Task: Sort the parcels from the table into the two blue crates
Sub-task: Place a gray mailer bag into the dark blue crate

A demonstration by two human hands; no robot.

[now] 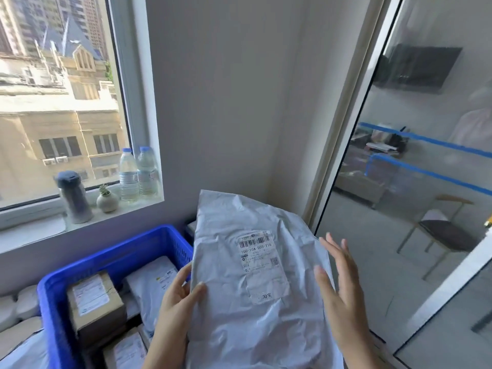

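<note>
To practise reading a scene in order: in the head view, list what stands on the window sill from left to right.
From the left: dark flask → small potted plant → first water bottle → second water bottle.

left hand (177,298) pinches the grey parcel (239,331) between thumb and fingers; right hand (343,294) raised alongside, fingers straight and spread.

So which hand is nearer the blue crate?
Left. The left hand grips the grey parcel beside the blue crate; the right hand, fingers straight, is at the far edge of the parcel.
</note>
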